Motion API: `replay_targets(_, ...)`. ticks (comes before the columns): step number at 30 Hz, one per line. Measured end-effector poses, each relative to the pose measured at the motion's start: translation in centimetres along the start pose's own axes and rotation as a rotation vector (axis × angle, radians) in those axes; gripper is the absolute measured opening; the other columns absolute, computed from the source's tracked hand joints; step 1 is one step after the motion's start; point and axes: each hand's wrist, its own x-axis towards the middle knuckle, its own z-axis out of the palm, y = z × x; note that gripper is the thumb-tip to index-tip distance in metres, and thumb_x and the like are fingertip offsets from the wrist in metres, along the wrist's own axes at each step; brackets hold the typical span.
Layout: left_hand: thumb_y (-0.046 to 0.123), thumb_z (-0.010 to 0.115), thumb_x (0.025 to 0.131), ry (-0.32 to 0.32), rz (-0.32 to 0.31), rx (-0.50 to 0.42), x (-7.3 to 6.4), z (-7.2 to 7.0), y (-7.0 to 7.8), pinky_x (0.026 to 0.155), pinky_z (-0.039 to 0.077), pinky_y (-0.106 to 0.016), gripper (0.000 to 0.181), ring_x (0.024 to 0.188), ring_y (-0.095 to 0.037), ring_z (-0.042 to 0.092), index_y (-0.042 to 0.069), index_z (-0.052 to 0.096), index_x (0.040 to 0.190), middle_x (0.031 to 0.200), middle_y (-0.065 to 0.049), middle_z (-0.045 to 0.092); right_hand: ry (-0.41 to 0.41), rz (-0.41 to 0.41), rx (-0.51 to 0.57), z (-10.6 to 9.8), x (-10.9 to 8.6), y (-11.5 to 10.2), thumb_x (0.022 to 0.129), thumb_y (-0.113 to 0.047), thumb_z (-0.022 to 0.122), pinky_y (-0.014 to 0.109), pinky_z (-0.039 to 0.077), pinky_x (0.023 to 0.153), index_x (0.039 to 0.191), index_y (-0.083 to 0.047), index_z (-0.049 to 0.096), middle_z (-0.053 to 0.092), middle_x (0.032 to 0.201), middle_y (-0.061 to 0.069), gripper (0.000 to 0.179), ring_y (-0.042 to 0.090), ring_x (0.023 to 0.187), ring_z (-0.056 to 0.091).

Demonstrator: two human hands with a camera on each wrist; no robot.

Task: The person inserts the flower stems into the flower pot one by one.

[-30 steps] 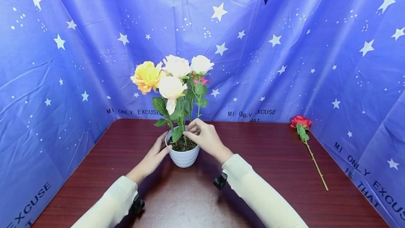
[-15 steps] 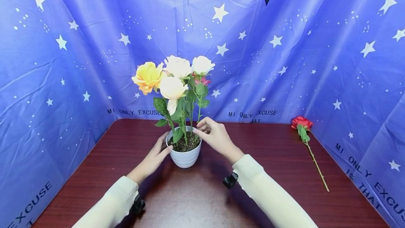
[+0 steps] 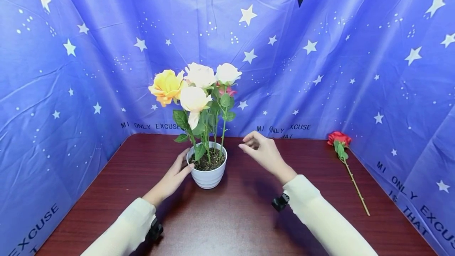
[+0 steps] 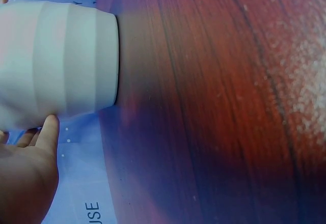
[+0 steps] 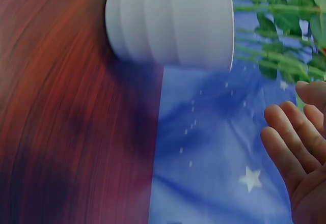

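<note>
A white ribbed flowerpot (image 3: 208,177) filled with dark soil stands upright on the table. Several artificial roses grow out of it: a yellow rose (image 3: 166,87) at the left, pale cream and white roses (image 3: 193,98), and a pink one mostly hidden behind leaves. My left hand (image 3: 175,174) holds the pot's left side, thumb at the front near the rim and fingers reaching round behind. In the left wrist view a digit meets the pot's wall (image 4: 76,56). My right hand (image 3: 264,151), fingers loosely bent and holding nothing, hovers right of the pot, apart from the stems.
A red rose (image 3: 339,139) with a long bare stem lies on the right part of the dark red wooden table (image 3: 142,161). Blue cloth (image 3: 277,90) printed with stars and lettering hangs round the back and both sides.
My right hand has withdrawn from the stems over the soil and moved right, clear of the pot. The left hand stays on the pot, and the flowers keep their places.
</note>
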Motion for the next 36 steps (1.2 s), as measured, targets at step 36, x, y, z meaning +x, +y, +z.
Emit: replay_targets(36, 0.018, 0.051, 0.106, 0.006, -0.009, 0.004, -0.1, 0.1, 0.1, 0.109, 0.034, -0.056, 0.064, 0.138, -0.044, 0.038, -0.003, 0.017, 0.157, 0.153, -0.03, 0.032, 0.027, 0.397, -0.417, -17.8, -11.1, 17.5, 0.096, -0.029, 0.068, 0.054, 0.045, 0.081, 0.113, 0.005, 0.066, 0.073, 0.098, 0.022, 0.038, 0.046, 0.095, 0.065)
